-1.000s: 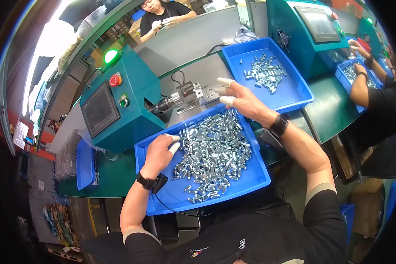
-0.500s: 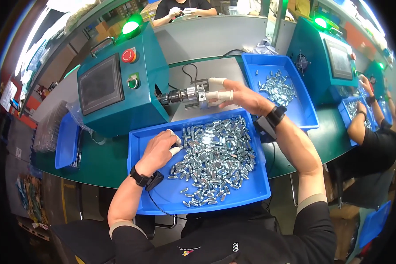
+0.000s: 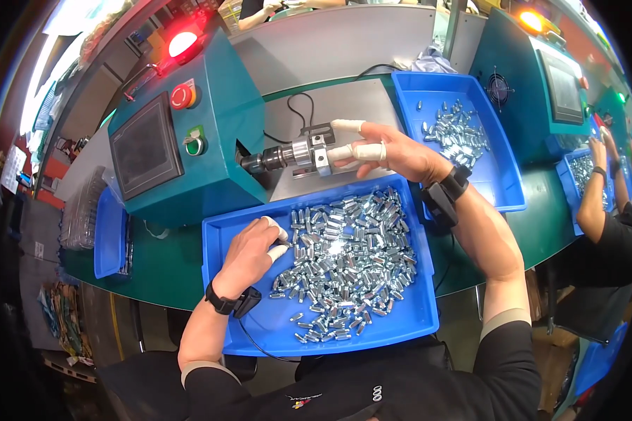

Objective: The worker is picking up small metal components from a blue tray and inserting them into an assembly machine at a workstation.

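My left hand [image 3: 249, 251] is over the left side of a blue tray [image 3: 256, 337]. Its capped thumb and forefinger come together at the edge of a heap of small silver metal fittings [image 3: 344, 259], seemingly pinching one fitting, mostly hidden by the fingertips. My right hand [image 3: 400, 154] reaches past the heap with fingers stretched apart, pale finger covers on several of them. Those fingertips lie against the right side of a silver clamp block [image 3: 319, 156]. The block meets a dark, ribbed spindle [image 3: 270, 158] that sticks out of a teal machine [image 3: 218, 140].
Red light glows from the lamp [image 3: 183, 45] on the machine, near a red push button [image 3: 183, 95] and a dark screen [image 3: 145, 146]. A second blue tray [image 3: 502, 184] with fittings stands at the right. Beyond it are another teal machine [image 3: 519, 84] and a co-worker's arm [image 3: 595, 189].
The near machine's lamp has turned from green to red, and the right machine's from green to amber. The whole view has shifted slightly. Both hands stay at nearly the same places.
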Available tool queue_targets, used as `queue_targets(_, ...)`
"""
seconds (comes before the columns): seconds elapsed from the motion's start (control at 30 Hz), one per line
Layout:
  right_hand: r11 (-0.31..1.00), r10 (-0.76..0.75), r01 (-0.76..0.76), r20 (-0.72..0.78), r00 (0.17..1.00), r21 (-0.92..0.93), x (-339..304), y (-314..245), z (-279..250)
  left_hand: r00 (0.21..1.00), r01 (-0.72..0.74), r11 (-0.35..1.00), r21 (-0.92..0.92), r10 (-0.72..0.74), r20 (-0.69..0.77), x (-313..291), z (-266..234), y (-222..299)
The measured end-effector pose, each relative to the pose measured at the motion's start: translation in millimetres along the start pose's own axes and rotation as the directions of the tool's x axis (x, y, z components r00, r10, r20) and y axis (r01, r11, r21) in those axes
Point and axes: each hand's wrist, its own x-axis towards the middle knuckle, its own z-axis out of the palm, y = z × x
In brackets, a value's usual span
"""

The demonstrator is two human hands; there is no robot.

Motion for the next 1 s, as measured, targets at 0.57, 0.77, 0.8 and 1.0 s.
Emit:
queue_targets(0.57,0.999,-0.037,0.036,-0.022,0.999,-0.036,-11,-5,-6,0.794,0.046,0.942,0.333,0.167,-0.584,13,-65,26)
queue_targets(0.77,0.999,-0.037,0.037,-0.015,0.999,-0.019,-11,-6,2,0.828,0.240,0.932,0.271,-0.051,-0.558,25,-89,26)
queue_targets(0.8,0.999,-0.049,0.049,-0.012,0.999,-0.025,-10,-7,1,0.820,0.252,0.933,0.257,-0.065,-0.569,27,-91,25)
queue_targets(1.0,0.985,-0.149,0.147,0.026,0.988,0.086,-12,8,-11,0.785,0.145,0.931,0.336,0.098,-0.612,29,-79,12)
